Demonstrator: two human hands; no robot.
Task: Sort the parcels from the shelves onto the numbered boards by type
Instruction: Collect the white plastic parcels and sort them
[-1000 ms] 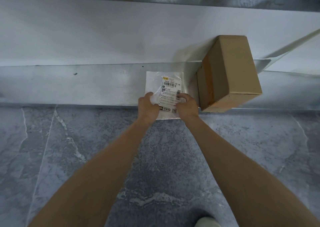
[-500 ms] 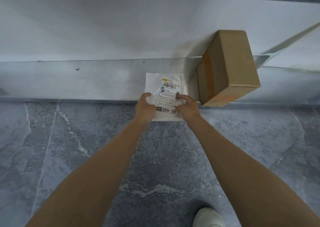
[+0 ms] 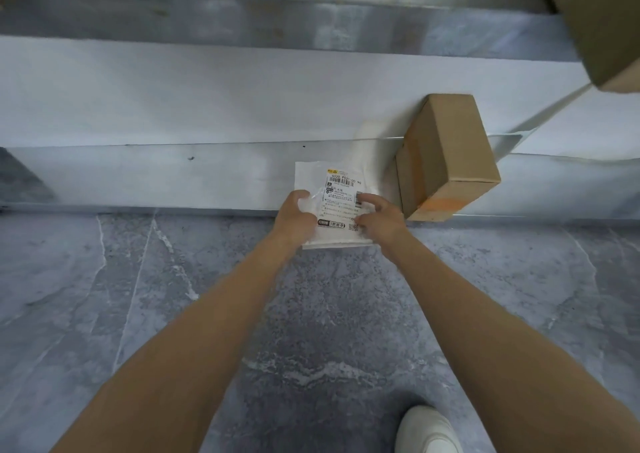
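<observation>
A flat white plastic mailer [image 3: 341,189] with a printed barcode label lies on the low white shelf [image 3: 173,106], its near end hanging past the metal front lip. My left hand [image 3: 296,215] grips its lower left edge. My right hand [image 3: 379,218] rests on its lower right corner with fingers spread and curled over the label. A brown cardboard box [image 3: 450,156] with orange tape stands on the same shelf, just right of the mailer and close to my right hand.
A second cardboard box [image 3: 602,26] sits on a higher shelf at the top right. A metal brace [image 3: 550,109] slants behind the lower box. Grey marbled floor [image 3: 104,314] lies below, with my white shoe [image 3: 427,430] near the bottom edge.
The mailer has slid a little toward me over the shelf lip. My right fingers have spread wider over its label. The view has tilted up, bringing the upper shelf and box into sight.
</observation>
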